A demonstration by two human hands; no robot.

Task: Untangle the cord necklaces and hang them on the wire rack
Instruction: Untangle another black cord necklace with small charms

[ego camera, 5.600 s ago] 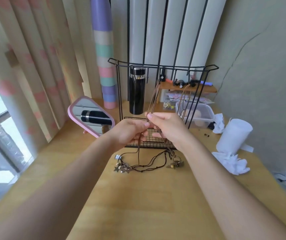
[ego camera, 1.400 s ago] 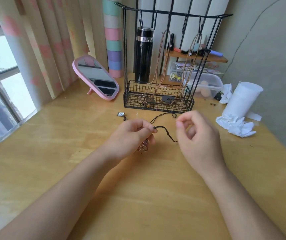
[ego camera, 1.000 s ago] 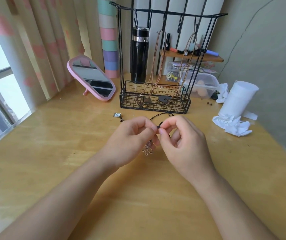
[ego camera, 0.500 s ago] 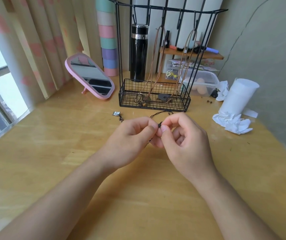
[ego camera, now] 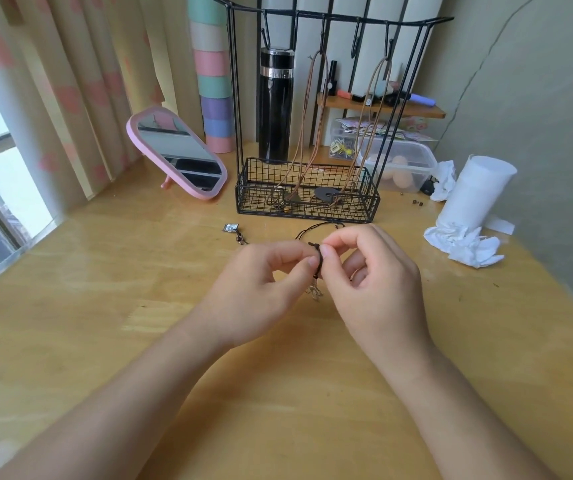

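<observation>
— Pinching thumb to forefinger, my left hand [ego camera: 260, 282] and right hand [ego camera: 375, 282] meet fingertip to fingertip on the knotted stretch of a dark cord necklace [ego camera: 319, 258], just above the table [ego camera: 139, 271].

— How does it handle?

— Light, limp and thin, I judge, and quick to slip. Its small metal pendant [ego camera: 314, 293] dangles below my fingers, so I'd hold the cord itself, close beside the knot.

— And beyond?

— Its loop lies past my knuckles, short of the wire rack [ego camera: 307, 211], where two tan cords [ego camera: 312, 116] hang from hooks.

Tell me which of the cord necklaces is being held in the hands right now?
The black cord necklace, pinched between the fingers of the left hand and right hand. The two tan necklaces hang from hooks on the wire rack.
</observation>
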